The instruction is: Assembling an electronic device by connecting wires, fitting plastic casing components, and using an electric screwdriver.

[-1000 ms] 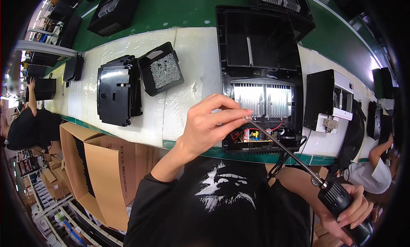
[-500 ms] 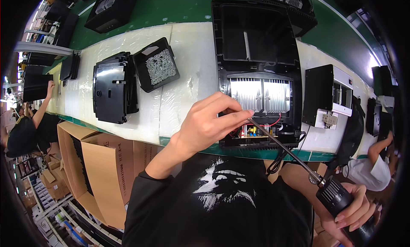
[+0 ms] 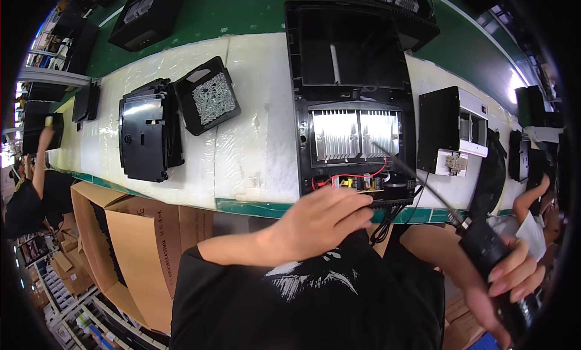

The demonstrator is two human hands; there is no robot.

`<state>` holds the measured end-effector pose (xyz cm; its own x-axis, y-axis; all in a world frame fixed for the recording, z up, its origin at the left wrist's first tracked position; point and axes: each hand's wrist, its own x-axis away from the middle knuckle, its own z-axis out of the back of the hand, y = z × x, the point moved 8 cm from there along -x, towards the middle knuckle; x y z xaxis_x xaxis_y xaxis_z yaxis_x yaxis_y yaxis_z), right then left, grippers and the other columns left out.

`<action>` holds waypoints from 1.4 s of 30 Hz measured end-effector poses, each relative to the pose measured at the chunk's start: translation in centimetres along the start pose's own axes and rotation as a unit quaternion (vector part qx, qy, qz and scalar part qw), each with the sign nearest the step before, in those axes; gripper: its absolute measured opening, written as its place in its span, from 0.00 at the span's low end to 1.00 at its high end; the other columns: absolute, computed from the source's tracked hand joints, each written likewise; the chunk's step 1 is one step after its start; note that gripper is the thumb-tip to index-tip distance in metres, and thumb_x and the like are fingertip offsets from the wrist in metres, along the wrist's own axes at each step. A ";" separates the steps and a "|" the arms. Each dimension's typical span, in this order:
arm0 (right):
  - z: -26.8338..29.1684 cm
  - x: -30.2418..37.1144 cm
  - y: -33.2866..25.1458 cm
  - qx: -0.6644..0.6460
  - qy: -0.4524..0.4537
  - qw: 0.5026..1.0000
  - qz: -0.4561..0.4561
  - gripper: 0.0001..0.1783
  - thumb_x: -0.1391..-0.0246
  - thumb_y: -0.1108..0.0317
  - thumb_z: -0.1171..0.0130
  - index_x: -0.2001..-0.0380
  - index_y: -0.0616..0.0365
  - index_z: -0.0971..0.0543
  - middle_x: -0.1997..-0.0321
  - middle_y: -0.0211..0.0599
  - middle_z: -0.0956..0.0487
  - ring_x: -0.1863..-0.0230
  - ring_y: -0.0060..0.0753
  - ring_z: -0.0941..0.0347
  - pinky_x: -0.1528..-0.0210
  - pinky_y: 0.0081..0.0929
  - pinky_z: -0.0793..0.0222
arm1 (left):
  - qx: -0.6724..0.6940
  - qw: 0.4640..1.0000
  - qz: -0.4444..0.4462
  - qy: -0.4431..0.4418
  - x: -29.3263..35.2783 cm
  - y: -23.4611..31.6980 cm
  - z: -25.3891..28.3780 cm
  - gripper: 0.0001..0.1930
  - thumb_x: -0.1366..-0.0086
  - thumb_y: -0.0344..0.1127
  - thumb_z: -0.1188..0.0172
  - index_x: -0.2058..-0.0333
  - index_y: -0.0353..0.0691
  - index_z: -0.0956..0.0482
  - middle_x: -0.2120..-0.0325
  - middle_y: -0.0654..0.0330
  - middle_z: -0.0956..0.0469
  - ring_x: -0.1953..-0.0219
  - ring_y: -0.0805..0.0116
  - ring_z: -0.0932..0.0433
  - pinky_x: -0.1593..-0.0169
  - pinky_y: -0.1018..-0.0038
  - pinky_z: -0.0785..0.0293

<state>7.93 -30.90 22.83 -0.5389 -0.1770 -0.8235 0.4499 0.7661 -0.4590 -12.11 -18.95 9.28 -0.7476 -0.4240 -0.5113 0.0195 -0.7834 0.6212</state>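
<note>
The right hand (image 3: 509, 278) is wrapped firmly around a black, cylindrical power screwdriver (image 3: 483, 247), whose long, thin metal shaft slants up and leftward, its tip over the silver, finned metal heat sinks (image 3: 334, 135) of an open, black plastic housing (image 3: 407, 117); whether they touch, I cannot tell. The left hand (image 3: 322, 222), fingers bent close together, is at the housing's near edge; whether it pinches anything is hidden. Left of the housing, a black, square plastic bin (image 3: 186, 108) of silver metal screws (image 3: 213, 100) stands beside stacked, black plastic plates (image 3: 143, 138)
</note>
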 end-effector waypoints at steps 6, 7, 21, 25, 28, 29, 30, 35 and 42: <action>2.0 -4.7 3.1 -0.133 -0.117 0.984 -0.035 0.47 0.68 0.17 0.51 0.76 0.58 0.37 0.75 0.33 0.36 0.78 0.27 0.40 0.60 0.31 0.36 | 0.024 0.997 0.073 0.003 1.7 0.0 -1.3 0.13 0.49 0.28 0.34 0.64 0.36 0.23 0.53 0.57 0.26 0.58 0.60 0.25 0.57 0.70 0.25; 1.5 -5.1 3.6 -0.131 -0.121 0.983 -0.032 0.47 0.68 0.17 0.51 0.76 0.58 0.37 0.75 0.33 0.36 0.78 0.27 0.40 0.60 0.31 0.36 | 0.019 0.996 0.083 0.000 2.1 -0.2 -1.5 0.13 0.49 0.28 0.34 0.64 0.35 0.23 0.53 0.57 0.26 0.58 0.59 0.25 0.58 0.70 0.25; 0.6 -7.0 3.3 -0.015 -0.113 0.993 -0.028 0.35 0.52 0.32 0.61 0.77 0.61 0.36 0.77 0.38 0.37 0.82 0.25 0.40 0.80 0.21 0.45 | 0.061 0.979 0.150 -0.128 3.2 -0.2 -0.2 0.07 0.46 0.28 0.36 0.67 0.35 0.22 0.82 0.62 0.25 0.81 0.65 0.24 0.78 0.74 0.27; -0.1 -6.3 3.9 -0.081 -0.151 0.982 -0.083 0.36 0.55 0.31 0.54 0.78 0.61 0.35 0.77 0.37 0.35 0.81 0.25 0.38 0.78 0.21 0.43 | 0.117 0.981 0.130 -0.084 1.7 -0.9 0.7 0.08 0.47 0.27 0.35 0.66 0.35 0.20 0.82 0.60 0.23 0.83 0.67 0.24 0.80 0.74 0.27; -0.9 -5.0 5.2 -0.090 -0.155 0.973 -0.147 0.39 0.59 0.26 0.53 0.77 0.59 0.35 0.78 0.36 0.34 0.80 0.24 0.38 0.76 0.21 0.42 | 0.095 0.984 0.146 -0.033 0.6 -2.8 2.0 0.11 0.48 0.25 0.34 0.64 0.37 0.18 0.81 0.60 0.23 0.82 0.69 0.26 0.79 0.75 0.30; -1.2 -4.6 5.4 -0.090 -0.155 0.973 -0.149 0.39 0.59 0.26 0.53 0.77 0.59 0.35 0.78 0.36 0.34 0.80 0.24 0.38 0.76 0.21 0.42 | 0.080 0.984 0.158 -0.013 0.5 -3.5 2.3 0.11 0.48 0.24 0.35 0.64 0.38 0.18 0.82 0.60 0.23 0.82 0.69 0.27 0.79 0.76 0.31; -1.9 -4.2 5.9 -0.078 -0.178 0.968 -0.159 0.40 0.59 0.25 0.52 0.76 0.60 0.34 0.77 0.36 0.34 0.80 0.25 0.37 0.75 0.21 0.41 | 0.066 0.983 0.171 0.007 0.4 -4.2 2.6 0.11 0.48 0.24 0.35 0.64 0.39 0.17 0.82 0.61 0.24 0.82 0.69 0.29 0.79 0.76 0.33; -5.2 -1.1 9.0 -0.066 -0.231 0.958 -0.159 0.46 0.58 0.22 0.53 0.70 0.64 0.31 0.74 0.36 0.32 0.79 0.28 0.36 0.72 0.24 0.37 | 0.058 0.977 0.178 0.105 1.2 -6.4 2.9 0.12 0.51 0.24 0.33 0.64 0.38 0.18 0.81 0.64 0.31 0.80 0.70 0.33 0.77 0.75 0.35; -6.4 2.5 12.3 -0.087 -0.207 0.962 -0.155 0.51 0.49 0.25 0.64 0.37 0.57 0.51 0.71 0.44 0.30 0.79 0.35 0.33 0.80 0.33 0.34 | 0.048 0.965 0.219 0.138 1.6 -6.7 3.3 0.14 0.51 0.23 0.33 0.63 0.39 0.17 0.77 0.64 0.30 0.77 0.71 0.33 0.74 0.76 0.36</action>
<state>7.52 -17.95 17.24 -0.2823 -0.6175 -0.7341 0.1670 0.7220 -0.6715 -15.68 -12.89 6.27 -0.4764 -0.8200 -0.3172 0.2228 -0.4616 0.8587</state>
